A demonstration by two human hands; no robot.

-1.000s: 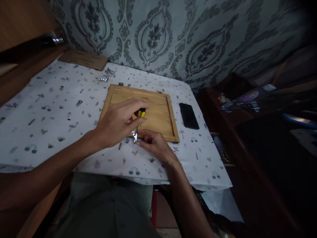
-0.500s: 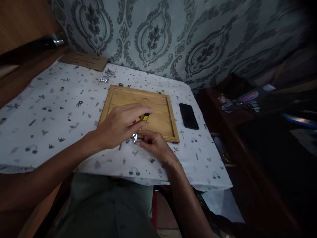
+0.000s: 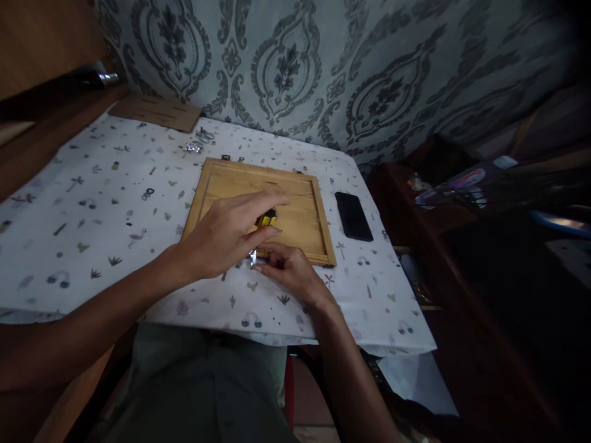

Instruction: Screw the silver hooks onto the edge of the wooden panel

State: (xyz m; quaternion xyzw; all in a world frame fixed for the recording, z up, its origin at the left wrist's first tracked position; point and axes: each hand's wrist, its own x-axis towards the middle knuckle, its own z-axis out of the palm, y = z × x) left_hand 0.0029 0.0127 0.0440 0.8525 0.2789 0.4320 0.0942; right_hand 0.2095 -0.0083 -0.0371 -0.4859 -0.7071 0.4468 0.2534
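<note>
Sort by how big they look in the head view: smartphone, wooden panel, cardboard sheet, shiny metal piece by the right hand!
1. Wooden panel
2. Cardboard sheet, though farther off
3. Smartphone
4. Shiny metal piece, partly hidden

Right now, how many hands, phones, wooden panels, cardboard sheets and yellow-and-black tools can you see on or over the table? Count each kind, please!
Hands: 2, the left hand and the right hand
Phone: 1
Wooden panel: 1
Cardboard sheet: 1
Yellow-and-black tool: 1
Total: 6
</note>
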